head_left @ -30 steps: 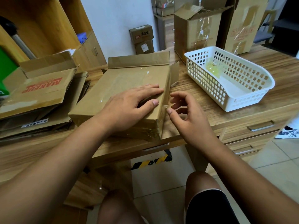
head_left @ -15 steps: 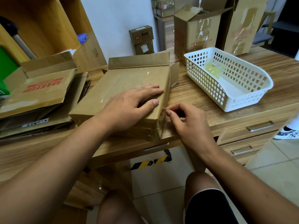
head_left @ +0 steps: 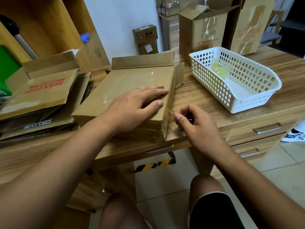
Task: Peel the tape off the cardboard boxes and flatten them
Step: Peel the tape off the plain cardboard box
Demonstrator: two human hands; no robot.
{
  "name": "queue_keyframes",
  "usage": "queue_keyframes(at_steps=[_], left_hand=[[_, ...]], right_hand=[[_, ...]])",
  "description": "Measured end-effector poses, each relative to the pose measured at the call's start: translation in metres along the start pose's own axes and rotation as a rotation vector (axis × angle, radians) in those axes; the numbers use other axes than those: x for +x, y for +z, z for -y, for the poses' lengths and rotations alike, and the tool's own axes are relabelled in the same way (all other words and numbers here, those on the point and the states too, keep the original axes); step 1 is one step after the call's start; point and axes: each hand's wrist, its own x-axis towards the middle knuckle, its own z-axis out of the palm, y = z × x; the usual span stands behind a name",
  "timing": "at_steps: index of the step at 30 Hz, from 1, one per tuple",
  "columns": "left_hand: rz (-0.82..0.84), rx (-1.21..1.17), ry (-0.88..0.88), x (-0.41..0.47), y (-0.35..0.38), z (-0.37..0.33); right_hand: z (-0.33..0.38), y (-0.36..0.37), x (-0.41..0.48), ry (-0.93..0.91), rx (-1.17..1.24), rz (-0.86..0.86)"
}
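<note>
Right now the fingertips (head_left: 177,116) of the right hand (head_left: 198,129) are pinched on a lifted end of clear tape (head_left: 170,111), just off the right side of the box (head_left: 132,80). The other fingers are curled in behind. The strand runs from the pinch back to the box's side; it is too thin and glossy to trace further.

The left hand (head_left: 132,106) lies flat on the box top, fingers straight, thumb near the right edge, pressing the box onto the desk (head_left: 206,96). The box sits near the desk's front edge with its far flaps open.

The step in hand looks like the peel of the side strip, barely begun. The next move likely calls for a steady pull along that edge while the left hand holds the box down, since thin tape may tear.

To the right, a basket (head_left: 279,83) holds a wad (head_left: 217,71) of tape, probably where this strip belongs. Flat boxes (head_left: 46,91) are stacked to the left.
</note>
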Motion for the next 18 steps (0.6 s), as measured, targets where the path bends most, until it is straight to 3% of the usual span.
queue_keyframes(at_steps=[18], left_hand=[[-0.009, 0.002, 0.006, 0.001, 0.001, 0.003]], right_hand=[[0.005, 0.002, -0.024, -0.080, 0.021, -0.031]])
